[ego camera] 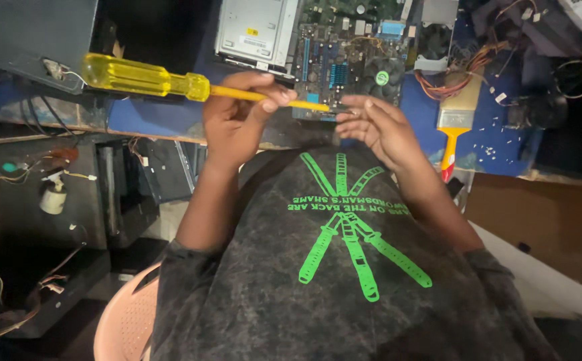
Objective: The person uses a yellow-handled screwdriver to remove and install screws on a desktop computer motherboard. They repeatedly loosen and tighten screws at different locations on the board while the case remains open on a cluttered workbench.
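Left hand (pixel 237 124) is gripping a yellow screwdriver (pixel 170 83) by its shaft; right hand (pixel 378 127) is pinching its tip at the motherboard's (pixel 351 50) near edge. A slip could gouge the board.

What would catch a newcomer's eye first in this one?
The yellow screwdriver stands out, stretched across the upper middle, its shaft held by the left hand with the right hand at its tip. Behind sits a circuit board on the blue table, with a paintbrush at right.
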The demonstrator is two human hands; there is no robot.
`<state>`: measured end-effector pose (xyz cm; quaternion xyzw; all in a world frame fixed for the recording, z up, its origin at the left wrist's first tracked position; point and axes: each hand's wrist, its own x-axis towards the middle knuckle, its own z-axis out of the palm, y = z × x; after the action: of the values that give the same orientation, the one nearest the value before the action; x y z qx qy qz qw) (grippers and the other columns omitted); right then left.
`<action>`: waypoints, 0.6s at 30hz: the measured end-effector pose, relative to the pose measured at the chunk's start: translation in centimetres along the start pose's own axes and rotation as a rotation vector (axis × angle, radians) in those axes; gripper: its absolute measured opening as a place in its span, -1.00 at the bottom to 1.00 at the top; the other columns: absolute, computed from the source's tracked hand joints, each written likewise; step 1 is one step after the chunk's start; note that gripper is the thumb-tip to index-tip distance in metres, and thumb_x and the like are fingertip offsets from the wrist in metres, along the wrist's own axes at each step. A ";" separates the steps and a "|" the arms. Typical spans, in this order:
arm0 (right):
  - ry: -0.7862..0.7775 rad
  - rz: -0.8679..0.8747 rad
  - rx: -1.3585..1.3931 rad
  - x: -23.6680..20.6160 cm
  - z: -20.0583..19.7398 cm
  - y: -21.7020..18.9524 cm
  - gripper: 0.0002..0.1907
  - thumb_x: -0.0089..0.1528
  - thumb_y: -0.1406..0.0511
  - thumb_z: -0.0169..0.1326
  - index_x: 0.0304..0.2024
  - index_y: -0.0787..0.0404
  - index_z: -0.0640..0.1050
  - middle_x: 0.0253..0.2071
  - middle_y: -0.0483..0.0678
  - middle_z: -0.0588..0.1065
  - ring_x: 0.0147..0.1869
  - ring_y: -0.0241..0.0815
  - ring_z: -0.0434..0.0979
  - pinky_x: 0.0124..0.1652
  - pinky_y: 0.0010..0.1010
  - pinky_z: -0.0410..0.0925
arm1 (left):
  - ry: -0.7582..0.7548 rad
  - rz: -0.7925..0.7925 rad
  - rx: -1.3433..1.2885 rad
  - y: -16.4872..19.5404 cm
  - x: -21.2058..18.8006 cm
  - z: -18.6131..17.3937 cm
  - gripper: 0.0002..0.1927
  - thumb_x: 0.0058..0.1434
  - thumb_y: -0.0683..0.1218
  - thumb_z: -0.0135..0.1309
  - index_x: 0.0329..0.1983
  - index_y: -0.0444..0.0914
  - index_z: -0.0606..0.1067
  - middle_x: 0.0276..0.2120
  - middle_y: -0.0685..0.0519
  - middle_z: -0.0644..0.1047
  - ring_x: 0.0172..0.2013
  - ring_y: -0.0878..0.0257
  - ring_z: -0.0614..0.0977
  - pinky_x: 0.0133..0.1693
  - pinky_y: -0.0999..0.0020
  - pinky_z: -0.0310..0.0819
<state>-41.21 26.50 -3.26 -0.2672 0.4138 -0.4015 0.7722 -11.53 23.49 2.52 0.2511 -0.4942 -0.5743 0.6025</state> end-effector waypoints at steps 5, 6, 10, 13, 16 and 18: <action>0.013 -0.002 -0.001 -1.6 0.0 0.7 -0.69 0.45 0.35 0.00 0.17 0.43 0.49 -0.07 0.13 0.58 -0.06 -0.11 0.63 -0.01 -0.31 0.50 | 0.006 0.008 0.004 0.2 -1.4 0.2 -0.72 0.48 -0.34 0.06 0.21 -0.35 0.38 -0.11 -0.12 0.61 -0.04 0.11 0.69 0.16 0.10 0.60; 0.028 -0.008 -0.027 -1.9 -0.1 0.9 -0.72 0.44 0.37 0.04 0.16 0.42 0.50 -0.07 0.11 0.57 -0.06 -0.13 0.63 -0.02 -0.33 0.50 | 0.010 0.005 0.009 0.2 -1.6 0.2 -0.72 0.48 -0.34 0.07 0.21 -0.34 0.37 -0.11 -0.12 0.60 -0.04 0.10 0.69 0.17 0.10 0.61; 0.082 -0.043 -0.002 -3.1 -0.7 2.1 -0.75 0.42 0.39 0.06 0.11 0.42 0.52 -0.08 0.13 0.59 -0.07 -0.12 0.65 -0.02 -0.33 0.53 | 0.016 -0.011 -0.022 0.0 -2.5 0.3 -0.71 0.48 -0.34 0.06 0.23 -0.34 0.38 -0.16 -0.12 0.61 -0.06 0.11 0.68 0.16 0.09 0.61; 0.165 -0.062 -0.121 -4.1 -2.4 3.4 -0.76 0.40 0.40 0.06 0.10 0.36 0.50 -0.11 0.12 0.59 -0.11 -0.14 0.65 -0.06 -0.35 0.52 | 0.050 -0.029 -0.011 0.0 -3.3 0.1 -0.71 0.48 -0.33 0.07 0.23 -0.34 0.38 -0.15 -0.11 0.61 -0.06 0.10 0.69 0.15 0.09 0.61; 0.307 -0.088 -0.281 -4.8 -6.3 4.9 -0.77 0.36 0.41 0.06 0.07 0.28 0.44 -0.15 0.10 0.61 -0.16 -0.18 0.66 -0.13 -0.40 0.53 | 0.091 -0.058 0.035 -0.3 -3.9 -0.1 -0.71 0.50 -0.31 0.07 0.23 -0.34 0.37 -0.11 -0.12 0.62 -0.06 0.08 0.70 0.16 0.10 0.60; 0.415 -0.142 -0.353 -4.7 -9.3 6.9 -0.85 0.34 0.41 0.06 -0.04 0.32 0.43 -0.16 0.07 0.62 -0.17 -0.20 0.69 -0.16 -0.41 0.55 | 0.114 -0.068 0.053 -0.4 -4.4 -0.2 -0.72 0.51 -0.30 0.08 0.23 -0.35 0.38 -0.11 -0.12 0.62 -0.05 0.08 0.70 0.17 0.10 0.60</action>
<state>-47.95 33.38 -11.19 -0.3380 0.6069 -0.4223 0.5823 -10.85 27.49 0.73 0.3159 -0.4655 -0.5658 0.6028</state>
